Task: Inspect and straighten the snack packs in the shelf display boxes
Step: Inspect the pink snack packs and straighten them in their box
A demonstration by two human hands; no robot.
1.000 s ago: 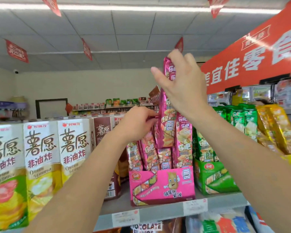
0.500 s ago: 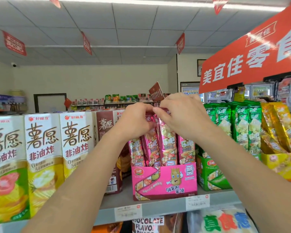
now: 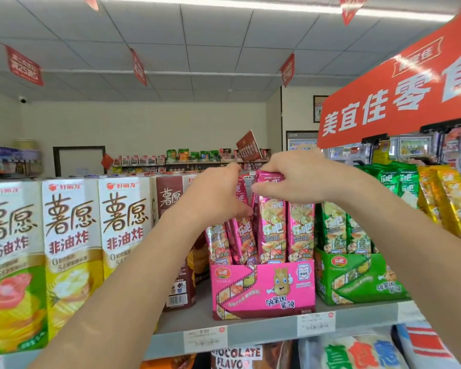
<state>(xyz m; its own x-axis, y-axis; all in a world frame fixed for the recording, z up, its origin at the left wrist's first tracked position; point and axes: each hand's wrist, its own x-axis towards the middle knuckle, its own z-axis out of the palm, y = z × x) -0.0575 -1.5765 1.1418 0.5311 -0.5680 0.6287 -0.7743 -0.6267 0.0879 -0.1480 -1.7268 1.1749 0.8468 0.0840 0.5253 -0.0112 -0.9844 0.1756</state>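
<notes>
The shop was brightly and evenly lit by a ceiling light strip [image 3: 250,5] that glared white, leaving only soft shadows. Wide-angle distortion bent the ceiling tiles and sign [image 3: 399,94] toward the edges. The boxes [image 3: 69,241] at left and both forearms looked soft with slight motion blur.

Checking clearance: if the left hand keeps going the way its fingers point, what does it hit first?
Probably the left hand meets the upright pink snack packs in the pink display box; its fingertips already seem to touch them, though depth is unclear.
</notes>
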